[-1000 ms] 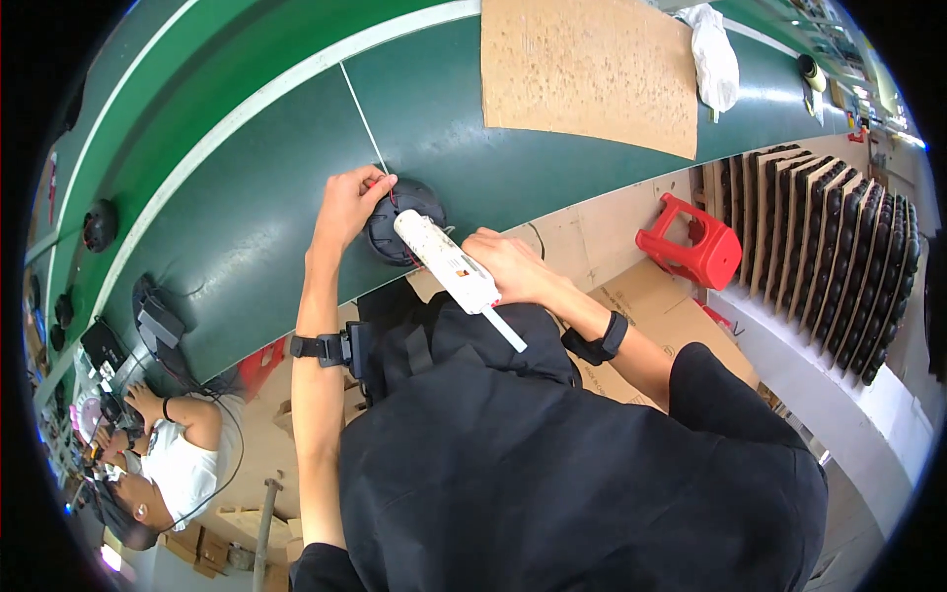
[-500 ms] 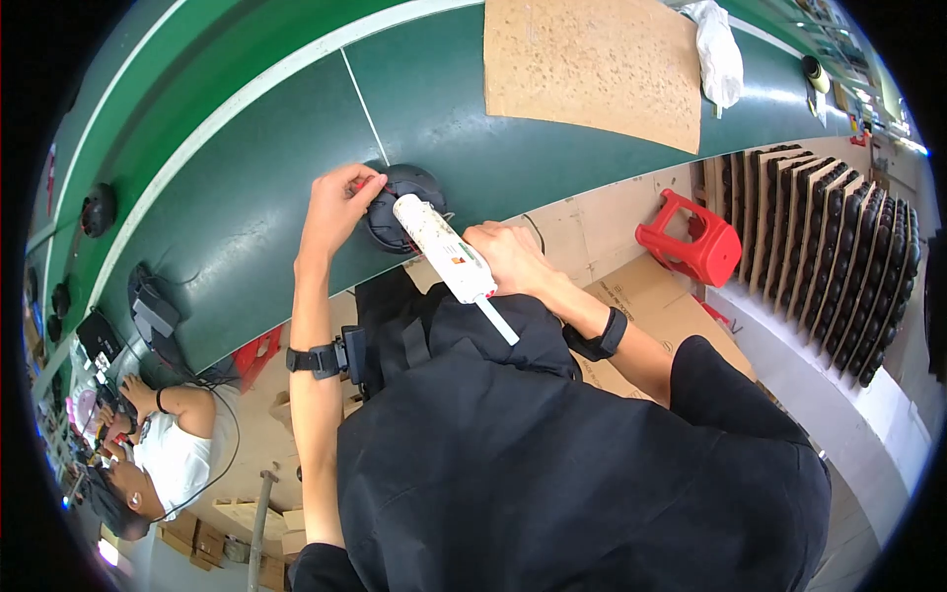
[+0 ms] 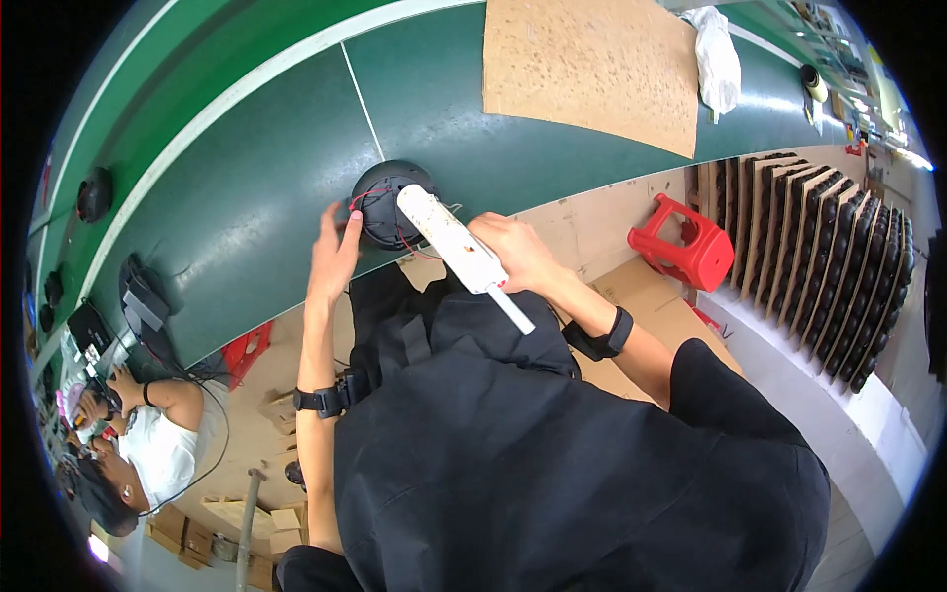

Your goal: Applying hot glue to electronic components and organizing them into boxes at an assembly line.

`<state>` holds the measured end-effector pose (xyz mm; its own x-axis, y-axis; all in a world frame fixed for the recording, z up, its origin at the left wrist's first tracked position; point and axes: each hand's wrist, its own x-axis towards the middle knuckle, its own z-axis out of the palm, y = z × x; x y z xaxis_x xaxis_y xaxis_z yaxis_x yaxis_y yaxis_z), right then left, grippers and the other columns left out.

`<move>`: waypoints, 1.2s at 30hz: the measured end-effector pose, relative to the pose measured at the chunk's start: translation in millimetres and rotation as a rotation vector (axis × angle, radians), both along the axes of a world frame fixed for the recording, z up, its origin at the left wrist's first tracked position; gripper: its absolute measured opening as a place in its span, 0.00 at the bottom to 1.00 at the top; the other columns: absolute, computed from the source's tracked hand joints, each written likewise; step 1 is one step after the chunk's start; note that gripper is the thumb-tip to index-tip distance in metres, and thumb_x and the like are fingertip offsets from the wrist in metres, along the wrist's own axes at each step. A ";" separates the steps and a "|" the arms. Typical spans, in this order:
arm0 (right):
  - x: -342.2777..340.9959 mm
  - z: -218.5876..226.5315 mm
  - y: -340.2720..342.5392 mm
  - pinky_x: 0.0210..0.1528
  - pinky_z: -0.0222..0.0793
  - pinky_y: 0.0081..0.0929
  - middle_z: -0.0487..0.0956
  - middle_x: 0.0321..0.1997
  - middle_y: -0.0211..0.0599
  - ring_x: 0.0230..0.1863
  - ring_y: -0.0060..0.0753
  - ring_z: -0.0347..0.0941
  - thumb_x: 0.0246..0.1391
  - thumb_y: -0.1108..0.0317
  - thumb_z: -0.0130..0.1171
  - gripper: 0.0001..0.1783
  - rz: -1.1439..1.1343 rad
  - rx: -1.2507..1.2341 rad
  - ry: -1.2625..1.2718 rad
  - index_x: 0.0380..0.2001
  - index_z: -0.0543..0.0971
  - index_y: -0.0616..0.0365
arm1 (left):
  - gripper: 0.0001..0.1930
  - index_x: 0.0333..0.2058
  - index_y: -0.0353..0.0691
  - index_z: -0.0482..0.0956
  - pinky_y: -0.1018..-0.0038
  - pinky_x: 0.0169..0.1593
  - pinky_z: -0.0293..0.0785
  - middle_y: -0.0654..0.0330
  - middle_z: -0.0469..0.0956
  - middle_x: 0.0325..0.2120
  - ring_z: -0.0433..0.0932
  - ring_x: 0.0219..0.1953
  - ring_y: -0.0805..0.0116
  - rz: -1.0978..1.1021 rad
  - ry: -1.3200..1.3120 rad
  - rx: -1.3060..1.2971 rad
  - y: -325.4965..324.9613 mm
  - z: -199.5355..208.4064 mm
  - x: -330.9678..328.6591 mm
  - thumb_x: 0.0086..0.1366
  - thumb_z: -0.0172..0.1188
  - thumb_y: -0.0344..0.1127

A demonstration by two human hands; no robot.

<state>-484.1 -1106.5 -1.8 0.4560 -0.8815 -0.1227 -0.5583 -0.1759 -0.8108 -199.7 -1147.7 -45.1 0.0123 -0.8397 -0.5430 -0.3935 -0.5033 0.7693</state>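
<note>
From the head camera, a round black speaker-like unit (image 3: 383,202) with red wires sits at the near edge of the green conveyor belt (image 3: 247,197). The left hand (image 3: 335,259) rests against the unit's left side with fingers loosely spread, gripping nothing. The right hand (image 3: 518,252) is clenched around a white glue gun (image 3: 459,249), whose front end lies over the unit's top. A brown cardboard sheet (image 3: 592,69) lies farther along the belt toward its far edge, with a white cloth (image 3: 718,61) beside it. A red plastic stool (image 3: 686,242) stands below the belt's near edge.
</note>
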 end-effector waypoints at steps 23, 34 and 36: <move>-0.5 16.8 -32.0 0.36 0.69 0.45 0.73 0.29 0.47 0.37 0.55 0.72 0.35 0.63 0.65 0.19 0.137 0.077 0.141 0.29 0.71 0.61 | 0.20 0.32 0.31 0.81 0.70 0.28 0.68 0.57 0.75 0.16 0.73 0.20 0.68 -0.216 -0.095 -0.173 -58.2 35.4 -21.4 0.71 0.53 0.44; 17.7 17.0 -37.0 0.34 0.71 0.47 0.76 0.29 0.45 0.37 0.53 0.76 0.38 0.55 0.70 0.22 0.144 0.018 0.250 0.27 0.71 0.59 | 0.19 0.31 0.31 0.80 0.75 0.29 0.69 0.61 0.74 0.18 0.71 0.22 0.75 -0.202 -0.025 -0.187 -78.3 13.4 -26.3 0.72 0.53 0.43; 16.6 17.4 -35.6 0.33 0.70 0.46 0.76 0.27 0.44 0.34 0.53 0.77 0.38 0.54 0.70 0.22 0.136 0.036 0.287 0.26 0.73 0.59 | 0.18 0.31 0.30 0.80 0.72 0.30 0.68 0.58 0.75 0.19 0.71 0.22 0.71 -0.183 -0.038 -0.207 -76.3 15.5 -22.5 0.70 0.54 0.42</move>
<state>-467.5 -1142.1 15.6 0.5117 -0.8076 -0.2932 -0.7382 -0.2388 -0.6309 -222.2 -1223.9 -29.6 -0.1327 -0.9227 -0.3619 -0.4936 -0.2551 0.8314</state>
